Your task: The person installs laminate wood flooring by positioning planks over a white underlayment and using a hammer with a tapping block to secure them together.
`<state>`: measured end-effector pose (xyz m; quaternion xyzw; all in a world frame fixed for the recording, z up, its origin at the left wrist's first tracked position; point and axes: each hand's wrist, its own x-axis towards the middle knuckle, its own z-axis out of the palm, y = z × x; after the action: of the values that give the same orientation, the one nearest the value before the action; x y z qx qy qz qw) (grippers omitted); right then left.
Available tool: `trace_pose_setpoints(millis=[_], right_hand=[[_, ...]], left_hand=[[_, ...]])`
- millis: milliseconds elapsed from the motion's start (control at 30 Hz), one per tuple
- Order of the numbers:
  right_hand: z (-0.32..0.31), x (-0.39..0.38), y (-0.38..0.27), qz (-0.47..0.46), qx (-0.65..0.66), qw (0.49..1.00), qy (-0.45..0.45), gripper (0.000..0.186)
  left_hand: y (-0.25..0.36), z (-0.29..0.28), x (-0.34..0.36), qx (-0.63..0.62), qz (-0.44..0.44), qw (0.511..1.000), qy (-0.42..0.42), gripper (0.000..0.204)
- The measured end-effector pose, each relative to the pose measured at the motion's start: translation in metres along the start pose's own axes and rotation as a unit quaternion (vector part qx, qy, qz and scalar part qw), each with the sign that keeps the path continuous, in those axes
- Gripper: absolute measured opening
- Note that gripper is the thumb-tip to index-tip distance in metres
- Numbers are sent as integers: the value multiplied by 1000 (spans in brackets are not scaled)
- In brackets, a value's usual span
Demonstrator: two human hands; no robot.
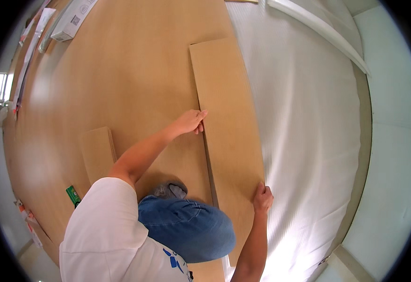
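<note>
A long light-brown floor plank [229,108] lies lengthwise in front of me, along the edge of the laid wood floor [139,70]. My left hand [193,121] pinches its left long edge about midway, thumb on top. Lower down, my right hand [262,199] grips the right long edge, fingers closed round it. A dark gap runs under the plank's left edge, so that side looks slightly raised. To the right spreads white ribbed underlay [304,131], partly beneath the plank.
At left, more planks [97,150] lie near a green object [73,195]. A long white box [74,21] sits at the far left. A white roll [318,28] rests on the underlay near the pale wall [393,117]. My bent knee [191,230] is beside the plank.
</note>
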<state>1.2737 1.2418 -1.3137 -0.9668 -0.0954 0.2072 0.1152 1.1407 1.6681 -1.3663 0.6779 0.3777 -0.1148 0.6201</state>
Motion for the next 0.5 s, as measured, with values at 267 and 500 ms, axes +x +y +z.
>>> trace_pose_setpoints(millis=[267,500], right_hand=[[4,4,-4,-8,13,1000,-2,59],[0,-2,-6,-16,-11,1000,1,56]], left_hand=[[7,-6,6,-30,-43,999,-5,66],[31,-11,5,262,-47,964,-18,47]])
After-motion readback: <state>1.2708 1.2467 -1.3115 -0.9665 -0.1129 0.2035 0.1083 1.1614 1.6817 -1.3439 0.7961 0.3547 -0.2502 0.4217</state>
